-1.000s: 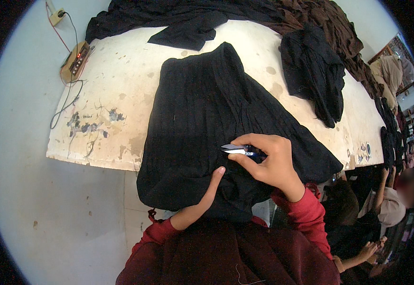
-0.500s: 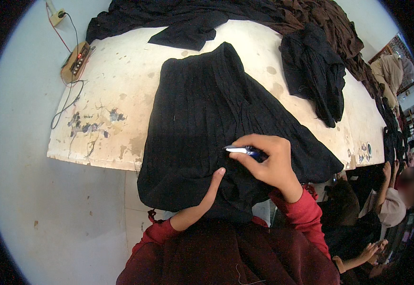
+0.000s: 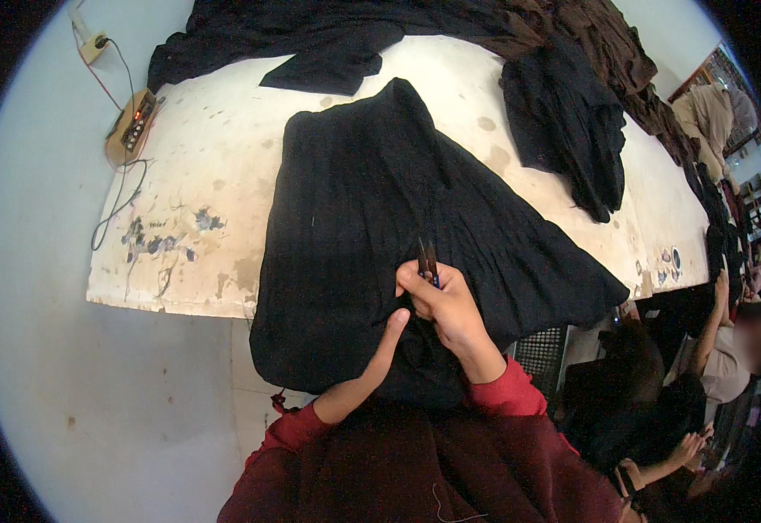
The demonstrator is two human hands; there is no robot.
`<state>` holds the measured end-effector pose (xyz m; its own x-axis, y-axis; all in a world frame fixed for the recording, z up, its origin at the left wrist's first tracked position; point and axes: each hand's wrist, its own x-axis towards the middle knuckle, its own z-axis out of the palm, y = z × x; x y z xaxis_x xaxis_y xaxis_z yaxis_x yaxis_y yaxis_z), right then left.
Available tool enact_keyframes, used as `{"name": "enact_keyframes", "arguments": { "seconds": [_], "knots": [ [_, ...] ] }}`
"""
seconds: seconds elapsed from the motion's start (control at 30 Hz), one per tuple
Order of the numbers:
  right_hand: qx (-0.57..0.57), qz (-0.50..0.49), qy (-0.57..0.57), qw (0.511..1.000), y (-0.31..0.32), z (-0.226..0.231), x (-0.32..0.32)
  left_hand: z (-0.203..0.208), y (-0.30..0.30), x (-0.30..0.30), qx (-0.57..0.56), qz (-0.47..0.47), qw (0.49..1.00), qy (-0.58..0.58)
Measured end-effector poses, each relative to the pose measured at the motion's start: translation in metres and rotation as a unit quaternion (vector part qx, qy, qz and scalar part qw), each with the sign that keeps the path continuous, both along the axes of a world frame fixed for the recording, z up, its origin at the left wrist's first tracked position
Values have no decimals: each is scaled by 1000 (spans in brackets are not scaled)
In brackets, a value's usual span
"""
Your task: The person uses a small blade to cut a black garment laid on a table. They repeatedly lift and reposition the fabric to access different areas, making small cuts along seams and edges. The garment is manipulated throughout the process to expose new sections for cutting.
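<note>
A black garment (image 3: 337, 200), wide at the near end and narrow at the far end like a skirt, lies over the table's near edge and hangs toward me. My right hand (image 3: 443, 301) is closed around small thread snips (image 3: 427, 260), their blades pointing away from me over the cloth. Its thumb and forefinger come together just beyond my left thumb. On the near part of the garment, my left hand (image 3: 385, 344) shows its thumb on top. The other left fingers are hidden beneath the cloth, which seems gripped between.
Another black garment (image 3: 568, 131) lies crumpled on the stained pale table (image 3: 197, 166). Black cloth (image 3: 319, 35) and brown cloth (image 3: 590, 35) cover its far side. A wooden box with a cord (image 3: 130, 129) sits at the left edge. Other people (image 3: 720, 349) sit at right.
My right hand has moved left, close to my left thumb. The snips have turned from pointing left to pointing away from me. My left hand has barely moved.
</note>
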<state>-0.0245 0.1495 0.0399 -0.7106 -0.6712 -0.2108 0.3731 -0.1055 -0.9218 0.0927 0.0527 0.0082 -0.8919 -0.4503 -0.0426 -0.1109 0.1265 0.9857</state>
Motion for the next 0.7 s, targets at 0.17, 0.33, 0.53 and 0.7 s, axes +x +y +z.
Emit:
{"name": "enact_keyframes", "arguments": {
  "seconds": [0.17,0.33,0.53,0.7],
  "knots": [
    [-27,-50,-17,998,6,0,-1,-13,4,-2,212,9,976,-40],
    [57,-46,205,976,6,6,10,-13,8,-5,-133,87,985,66],
    [-11,-1,84,996,5,-3,3,-3,3,0,-108,26,993,50],
    [-102,59,-124,985,8,-3,4,15,8,-2,310,-21,951,13]
  ]
}}
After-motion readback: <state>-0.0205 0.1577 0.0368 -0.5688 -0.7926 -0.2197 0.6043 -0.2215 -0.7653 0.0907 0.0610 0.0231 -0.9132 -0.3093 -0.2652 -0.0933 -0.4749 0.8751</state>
